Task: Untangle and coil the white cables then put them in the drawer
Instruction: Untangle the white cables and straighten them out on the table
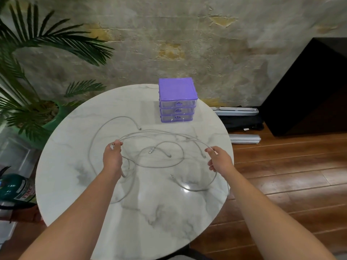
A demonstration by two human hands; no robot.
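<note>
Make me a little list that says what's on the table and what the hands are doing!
table: round white marble tabletop
cables: tangled white cables spread loosely over the tabletop, not coiled
left hand: left hand pinches a cable end near its plug
right hand: right hand pinches another stretch of cable
drawers: purple three-drawer organizer at the far edge, all drawers shut
beside table: potted palm on the left, fire extinguisher lower left
floor: wooden floor on the right
</note>
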